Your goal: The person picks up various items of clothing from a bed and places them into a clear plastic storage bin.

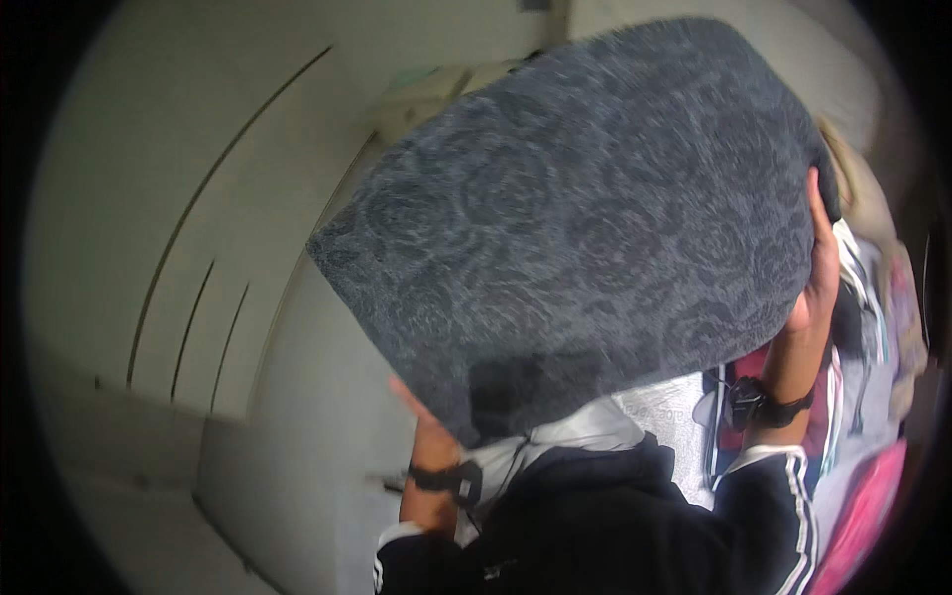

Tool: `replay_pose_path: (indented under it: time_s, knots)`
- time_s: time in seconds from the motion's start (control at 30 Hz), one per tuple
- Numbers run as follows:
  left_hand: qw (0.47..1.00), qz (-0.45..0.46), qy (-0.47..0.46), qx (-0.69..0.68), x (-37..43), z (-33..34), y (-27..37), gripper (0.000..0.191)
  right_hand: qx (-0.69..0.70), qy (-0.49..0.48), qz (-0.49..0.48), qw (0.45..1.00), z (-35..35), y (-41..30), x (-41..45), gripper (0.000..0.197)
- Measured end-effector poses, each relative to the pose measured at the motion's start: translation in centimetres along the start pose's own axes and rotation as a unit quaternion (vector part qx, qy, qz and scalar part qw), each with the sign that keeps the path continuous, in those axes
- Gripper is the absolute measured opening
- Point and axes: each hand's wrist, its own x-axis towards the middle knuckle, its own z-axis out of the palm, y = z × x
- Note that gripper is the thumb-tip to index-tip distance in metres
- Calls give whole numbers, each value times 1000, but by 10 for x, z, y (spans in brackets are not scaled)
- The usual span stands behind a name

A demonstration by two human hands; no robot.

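A large grey cushion or mat with a dark rose pattern is held up before me and fills much of the view. My left hand grips its lower left edge, most of its fingers hidden behind it. On the far side, my right hand holds the right edge, with the thumb or a finger along the rim. A dark patch shows near the lower edge of the grey piece. Both wrists wear black straps, one of them a wristwatch.
Below the grey piece lies a silvery sheet bearing writing. Mixed cloths and a pink item are at the right. A pale wall or panel with dark lines stands left. Beige objects show behind, partly hidden.
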Motion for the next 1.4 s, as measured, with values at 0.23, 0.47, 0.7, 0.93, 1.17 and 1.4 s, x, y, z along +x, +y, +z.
replay_pose_path:
  time_s: [0.23, 0.47, 0.7, 0.93, 1.17, 1.4]
  knots:
    - [977, -2, 197, -78, -46, -11, -24, 71, -189, 249, 330, 891, -193, 175, 49, 49]
    - [945, -116, 304, -34, -69, -41, -59, 67, -133, 284, 462, 829, -267, 242, 6, 56]
    - [927, -221, 300, -44, -79, -76, -11, 64, -299, 295, 419, 805, -206, 240, 16, 64]
    - [884, -50, 416, 206, -95, -202, -12, 51, -262, 294, 332, 857, -219, 303, 142, 60]
    - [879, -146, 441, 108, 159, -246, 58, 67, -140, 369, 296, 870, -305, 409, 238, 53]
    - [509, -261, 340, 747, 213, -405, 58, 71, -148, 399, 344, 837, -396, 501, 217, 65]
